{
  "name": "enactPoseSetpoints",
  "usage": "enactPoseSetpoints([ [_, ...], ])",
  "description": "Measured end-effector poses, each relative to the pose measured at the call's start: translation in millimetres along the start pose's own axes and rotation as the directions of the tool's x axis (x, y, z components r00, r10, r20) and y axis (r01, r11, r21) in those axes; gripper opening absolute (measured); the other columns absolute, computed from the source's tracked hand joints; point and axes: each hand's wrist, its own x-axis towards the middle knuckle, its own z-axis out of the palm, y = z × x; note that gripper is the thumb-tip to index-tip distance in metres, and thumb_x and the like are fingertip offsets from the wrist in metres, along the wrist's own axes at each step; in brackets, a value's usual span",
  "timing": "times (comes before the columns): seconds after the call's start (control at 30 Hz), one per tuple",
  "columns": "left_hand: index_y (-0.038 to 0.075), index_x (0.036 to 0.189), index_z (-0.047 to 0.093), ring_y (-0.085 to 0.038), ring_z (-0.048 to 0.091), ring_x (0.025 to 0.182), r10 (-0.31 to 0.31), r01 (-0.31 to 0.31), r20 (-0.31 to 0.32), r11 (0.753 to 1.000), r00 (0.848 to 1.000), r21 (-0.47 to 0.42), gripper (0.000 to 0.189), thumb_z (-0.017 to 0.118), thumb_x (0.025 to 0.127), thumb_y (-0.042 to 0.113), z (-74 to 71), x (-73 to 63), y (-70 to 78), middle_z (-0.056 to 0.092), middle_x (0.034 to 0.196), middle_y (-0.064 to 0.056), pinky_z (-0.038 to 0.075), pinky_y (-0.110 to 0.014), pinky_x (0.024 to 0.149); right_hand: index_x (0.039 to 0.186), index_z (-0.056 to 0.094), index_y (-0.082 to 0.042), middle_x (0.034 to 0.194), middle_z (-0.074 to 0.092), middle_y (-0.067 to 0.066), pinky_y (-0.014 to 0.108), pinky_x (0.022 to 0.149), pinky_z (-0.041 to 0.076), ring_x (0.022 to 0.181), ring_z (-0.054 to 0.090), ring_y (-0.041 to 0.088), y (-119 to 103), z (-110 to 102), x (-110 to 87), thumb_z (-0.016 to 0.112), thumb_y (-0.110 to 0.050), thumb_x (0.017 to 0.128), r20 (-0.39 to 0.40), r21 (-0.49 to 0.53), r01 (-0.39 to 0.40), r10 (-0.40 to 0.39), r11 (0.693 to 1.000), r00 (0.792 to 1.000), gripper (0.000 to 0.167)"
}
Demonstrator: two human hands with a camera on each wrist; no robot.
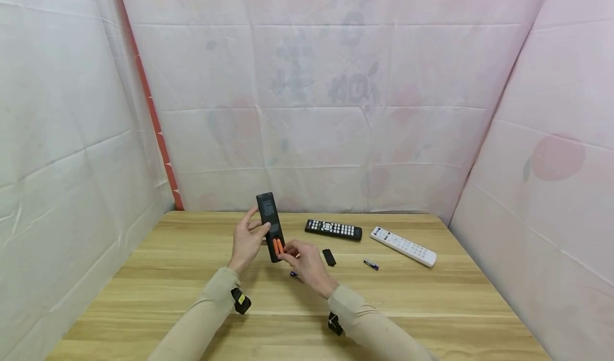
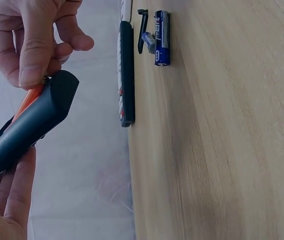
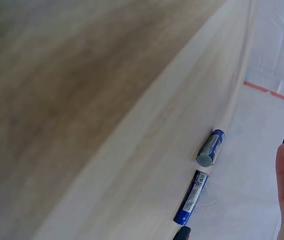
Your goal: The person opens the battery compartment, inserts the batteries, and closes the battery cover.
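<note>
My left hand (image 1: pixel 247 242) grips a black remote control (image 1: pixel 267 210), raised over the table with its back toward me. Its battery bay lies uncovered, and orange batteries (image 1: pixel 278 246) sit side by side in it. My right hand (image 1: pixel 308 265) is at the remote's lower end, pinching an orange battery between thumb and fingers. In the left wrist view the right thumb (image 2: pixel 31 75) is against the battery's end, near a spring. A black battery cover (image 1: pixel 329 257) lies on the table to the right of that hand.
Farther back lie a second black remote (image 1: pixel 333 230) and a white remote (image 1: pixel 404 247). A blue battery (image 1: pixel 371 264) lies in front of the white one. Two blue batteries, one (image 3: pixel 192 198) nearer, appear in the right wrist view. Cloth walls (image 1: pixel 307 137) enclose the wooden table (image 1: pixel 431 307).
</note>
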Motion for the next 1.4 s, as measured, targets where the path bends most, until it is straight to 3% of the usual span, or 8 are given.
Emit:
enactPoseSetpoints([
  [0.17, 0.018, 0.149, 0.040, -0.036, 0.072, 0.089, -0.009, 0.009, -0.001, 1.000, 1.000, -0.006, 0.061, 0.065, 0.094, 0.009, -0.9, -0.6, 0.7, 0.064, 0.120, -0.028, 0.062, -0.038, 0.063, 0.098, 0.073, -0.013, 0.089, 0.073, 0.000, 0.014, 0.065, 0.055, 0.077, 0.067, 0.006, 5, -2, -0.5, 0.074, -0.021, 0.088, 0.022, 0.034, 0.004, -0.005, 0.999, 1.000, 0.013],
  [0.4, 0.015, 0.149, 0.041, -0.034, 0.073, 0.086, -0.012, 0.013, 0.027, 0.998, 1.000, -0.056, 0.063, 0.067, 0.092, 0.007, -2.1, -1.5, 3.0, 0.063, 0.120, -0.032, 0.062, -0.043, 0.065, 0.099, 0.073, -0.016, 0.098, 0.074, 0.001, 0.015, 0.069, 0.057, 0.092, 0.070, 0.014, 5, -3, -2.0, 0.075, -0.023, 0.087, 0.064, 0.164, -0.100, 0.091, 0.981, 0.994, 0.014],
  [0.53, 0.011, 0.149, 0.040, -0.034, 0.073, 0.087, -0.033, 0.036, 0.043, 0.997, 0.999, -0.070, 0.063, 0.067, 0.092, 0.008, -1.3, -2.1, 3.9, 0.061, 0.122, -0.034, 0.062, -0.043, 0.066, 0.093, 0.074, -0.015, 0.095, 0.075, 0.002, 0.017, 0.071, 0.058, 0.088, 0.072, 0.012, 4, -5, -3.0, 0.076, -0.022, 0.086, 0.067, 0.211, -0.116, 0.104, 0.971, 0.992, 0.010],
  [0.87, 0.010, 0.150, 0.039, -0.036, 0.072, 0.089, -0.090, 0.093, 0.054, 0.994, 0.994, -0.058, 0.063, 0.066, 0.093, 0.005, 1.8, -3.2, 4.8, 0.061, 0.123, -0.034, 0.062, -0.045, 0.068, 0.078, 0.076, -0.017, 0.086, 0.076, 0.000, 0.017, 0.061, 0.056, 0.069, 0.068, 0.001, 4, -3, -4.0, 0.079, -0.022, 0.082, 0.051, 0.190, -0.136, 0.129, 0.972, 0.990, 0.007],
  [1.17, 0.003, 0.149, 0.037, -0.041, 0.071, 0.092, -0.093, 0.094, 0.059, 0.995, 0.994, -0.015, 0.061, 0.062, 0.094, 0.000, 3.7, -17.2, 32.5, 0.059, 0.124, -0.035, 0.062, -0.045, 0.068, 0.077, 0.077, -0.017, 0.079, 0.075, 0.000, 0.016, 0.054, 0.054, 0.067, 0.072, 0.018, 1, -4, -5.2, 0.080, -0.023, 0.081, 0.052, 0.137, -0.177, 0.171, 0.975, 0.984, 0.009],
  [1.4, 0.013, 0.148, 0.043, -0.037, 0.072, 0.089, -0.069, 0.069, 0.046, 0.998, 0.997, -0.007, 0.060, 0.066, 0.093, 0.006, 6.1, -8.0, 3.3, 0.062, 0.123, -0.032, 0.062, -0.041, 0.063, 0.076, 0.076, -0.015, 0.078, 0.075, 0.001, 0.017, 0.052, 0.053, 0.064, 0.070, 0.016, 1, -4, -5.7, 0.080, -0.024, 0.082, 0.049, 0.106, -0.188, 0.184, 0.976, 0.982, 0.011],
])
